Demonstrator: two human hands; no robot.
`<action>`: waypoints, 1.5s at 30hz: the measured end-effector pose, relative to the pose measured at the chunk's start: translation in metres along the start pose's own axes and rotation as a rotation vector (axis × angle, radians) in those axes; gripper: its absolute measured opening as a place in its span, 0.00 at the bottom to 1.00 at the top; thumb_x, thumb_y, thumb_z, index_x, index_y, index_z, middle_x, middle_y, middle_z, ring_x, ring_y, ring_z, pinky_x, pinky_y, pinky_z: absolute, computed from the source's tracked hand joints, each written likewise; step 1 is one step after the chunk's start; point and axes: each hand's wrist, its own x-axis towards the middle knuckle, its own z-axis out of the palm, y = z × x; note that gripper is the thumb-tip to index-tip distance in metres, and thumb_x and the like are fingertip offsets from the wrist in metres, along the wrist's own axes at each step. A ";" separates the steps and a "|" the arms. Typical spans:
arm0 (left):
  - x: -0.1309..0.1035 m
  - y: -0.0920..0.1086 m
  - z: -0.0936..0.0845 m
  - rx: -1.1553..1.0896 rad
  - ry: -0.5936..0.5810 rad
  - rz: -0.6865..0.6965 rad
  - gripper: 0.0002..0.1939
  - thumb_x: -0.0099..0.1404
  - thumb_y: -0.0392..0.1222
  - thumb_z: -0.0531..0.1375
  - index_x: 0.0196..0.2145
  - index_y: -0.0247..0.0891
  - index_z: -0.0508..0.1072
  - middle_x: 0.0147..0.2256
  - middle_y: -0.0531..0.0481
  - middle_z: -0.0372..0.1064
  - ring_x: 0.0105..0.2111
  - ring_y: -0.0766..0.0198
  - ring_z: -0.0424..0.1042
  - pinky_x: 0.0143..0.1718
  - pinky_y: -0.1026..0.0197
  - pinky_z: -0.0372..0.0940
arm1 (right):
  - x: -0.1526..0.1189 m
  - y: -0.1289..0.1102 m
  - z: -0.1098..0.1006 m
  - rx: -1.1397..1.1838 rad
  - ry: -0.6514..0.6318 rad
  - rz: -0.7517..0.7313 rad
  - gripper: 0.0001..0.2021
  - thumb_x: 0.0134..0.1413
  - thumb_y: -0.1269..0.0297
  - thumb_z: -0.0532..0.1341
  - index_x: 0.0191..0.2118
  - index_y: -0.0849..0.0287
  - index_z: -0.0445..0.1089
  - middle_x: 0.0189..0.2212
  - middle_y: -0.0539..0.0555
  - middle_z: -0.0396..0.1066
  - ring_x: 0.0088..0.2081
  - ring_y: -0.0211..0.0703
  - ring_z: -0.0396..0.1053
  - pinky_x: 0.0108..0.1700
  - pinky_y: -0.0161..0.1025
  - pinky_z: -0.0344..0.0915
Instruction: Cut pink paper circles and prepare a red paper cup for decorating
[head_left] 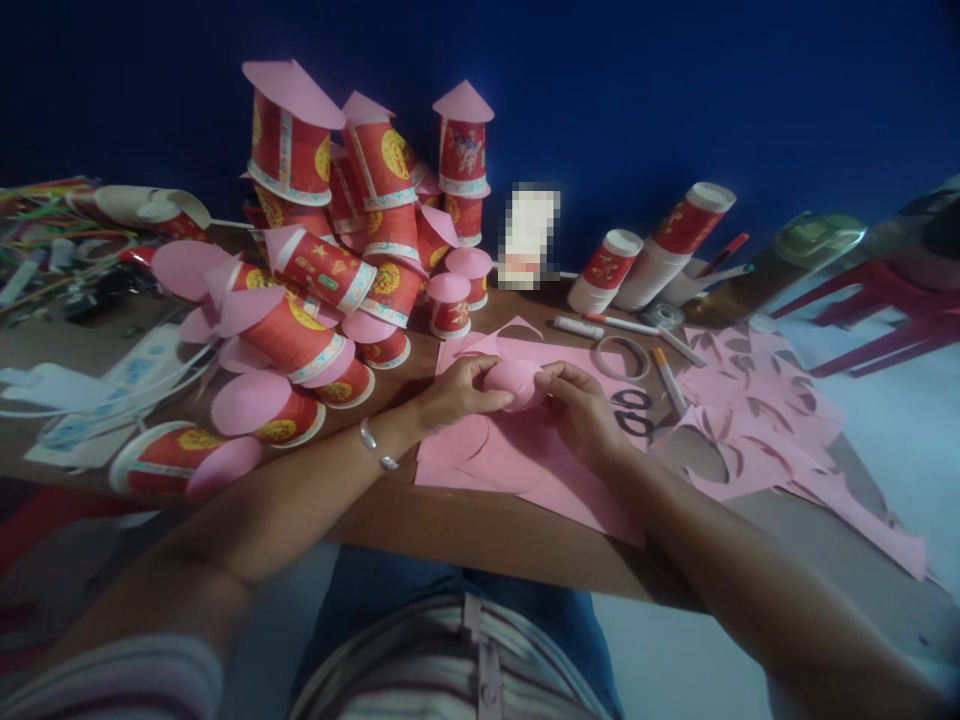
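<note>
A small pink paper piece (514, 383), rounded and curved into a shallow cone, is held between my two hands above pink paper sheets (517, 450). My left hand (459, 394) pinches its left edge between thumb and fingers. On the opposite edge, my right hand (581, 408) grips it with thumb and fingertips. Black-handled scissors (636, 415) lie just right of my right hand, their blades not visible. A roll of tape (621, 358) sits behind them on the sheets.
Red paper cups with pink cone tops (289, 135) are piled at the left and back. Stacked cups (607, 268), markers (670, 383) and pink paper offcuts (757, 410) lie to the right. A power strip (112, 400) with cables is far left.
</note>
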 end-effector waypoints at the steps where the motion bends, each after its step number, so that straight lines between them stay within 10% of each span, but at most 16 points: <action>1: 0.000 0.000 -0.001 0.008 0.000 0.007 0.18 0.51 0.42 0.72 0.39 0.31 0.77 0.34 0.48 0.74 0.34 0.64 0.72 0.38 0.61 0.68 | 0.000 0.000 0.000 0.003 0.002 0.004 0.15 0.40 0.57 0.77 0.25 0.57 0.72 0.20 0.45 0.67 0.22 0.33 0.60 0.24 0.33 0.51; 45: 0.001 -0.003 -0.001 -0.109 -0.035 -0.010 0.21 0.52 0.46 0.74 0.40 0.32 0.77 0.35 0.47 0.76 0.36 0.63 0.74 0.41 0.59 0.70 | 0.000 0.000 -0.001 -0.001 -0.012 0.031 0.16 0.39 0.55 0.78 0.27 0.56 0.73 0.21 0.46 0.72 0.22 0.34 0.63 0.23 0.32 0.53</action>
